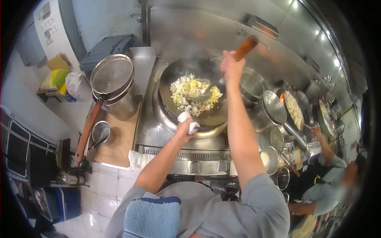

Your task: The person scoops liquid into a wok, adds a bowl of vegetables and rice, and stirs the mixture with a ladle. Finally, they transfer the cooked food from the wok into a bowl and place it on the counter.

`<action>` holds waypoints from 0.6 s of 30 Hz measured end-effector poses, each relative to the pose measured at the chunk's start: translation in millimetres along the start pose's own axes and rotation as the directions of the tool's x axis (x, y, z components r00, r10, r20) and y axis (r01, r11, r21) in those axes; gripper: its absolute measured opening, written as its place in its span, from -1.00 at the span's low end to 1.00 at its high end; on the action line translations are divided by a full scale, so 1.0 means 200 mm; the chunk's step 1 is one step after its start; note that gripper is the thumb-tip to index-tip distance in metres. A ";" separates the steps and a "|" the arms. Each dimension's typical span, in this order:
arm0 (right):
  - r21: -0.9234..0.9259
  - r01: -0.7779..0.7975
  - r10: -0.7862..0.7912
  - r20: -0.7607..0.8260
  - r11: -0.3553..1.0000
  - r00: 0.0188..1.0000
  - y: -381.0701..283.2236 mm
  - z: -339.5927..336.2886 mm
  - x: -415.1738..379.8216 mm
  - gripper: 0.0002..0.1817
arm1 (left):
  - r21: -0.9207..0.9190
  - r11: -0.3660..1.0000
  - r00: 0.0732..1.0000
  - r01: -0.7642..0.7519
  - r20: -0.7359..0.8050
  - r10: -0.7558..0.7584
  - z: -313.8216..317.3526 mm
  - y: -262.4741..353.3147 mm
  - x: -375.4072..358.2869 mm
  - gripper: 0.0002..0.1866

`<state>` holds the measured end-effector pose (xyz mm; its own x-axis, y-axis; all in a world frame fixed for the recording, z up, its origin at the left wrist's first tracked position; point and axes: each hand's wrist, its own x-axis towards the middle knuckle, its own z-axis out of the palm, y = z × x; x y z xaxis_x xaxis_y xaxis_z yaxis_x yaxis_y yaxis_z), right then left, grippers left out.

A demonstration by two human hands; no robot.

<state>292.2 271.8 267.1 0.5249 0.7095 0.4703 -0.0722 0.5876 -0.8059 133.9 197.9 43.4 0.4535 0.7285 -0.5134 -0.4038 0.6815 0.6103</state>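
Observation:
My right hand [232, 68] is closed round the wooden handle of a ladle [246, 48], raised above the right side of the wok. Its metal head, partly hidden, rests among rice and yellow egg pieces [183, 88]. The dark wok [168, 73] sits on a round burner ring [212, 131], and faint steam rises from it. At the wok's near edge my left hand [184, 130] grips a folded white cloth [189, 121]. The cloth is against the rim; whether a handle lies under it is hidden.
On the left, a wooden-handled strainer [112, 73] lies over a tall metal pot [126, 107], beside a small metal cup [101, 131]. To the right are a perforated skimmer [274, 107], a metal pot [254, 83] and another wok of food [293, 109]. A co-worker [327, 178] stands there.

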 end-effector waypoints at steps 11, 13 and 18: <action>0.086 0.157 -0.156 -0.025 0.984 0.988 -0.08 -0.13 0.37 -0.76 | 0.032 0.988 0.988 0.153 0.024 -0.154 -0.02 0.04 -0.02 -0.73; 0.100 0.128 -0.118 -0.103 0.987 0.988 0.12 -0.16 0.37 -0.77 | -0.013 0.982 0.981 0.189 0.033 -0.189 -0.01 0.04 -0.05 -0.75; 0.103 -0.113 0.110 0.037 0.988 0.993 -0.04 -0.03 0.23 -0.77 | -0.150 0.954 0.959 0.260 0.156 -0.237 -0.06 0.04 0.06 -0.62</action>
<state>322.1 297.4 293.3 0.4822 0.7837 0.3915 -0.2184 0.5403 -0.8127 126.6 213.5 34.3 0.6549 0.5261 -0.5426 -0.3864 0.8501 0.3579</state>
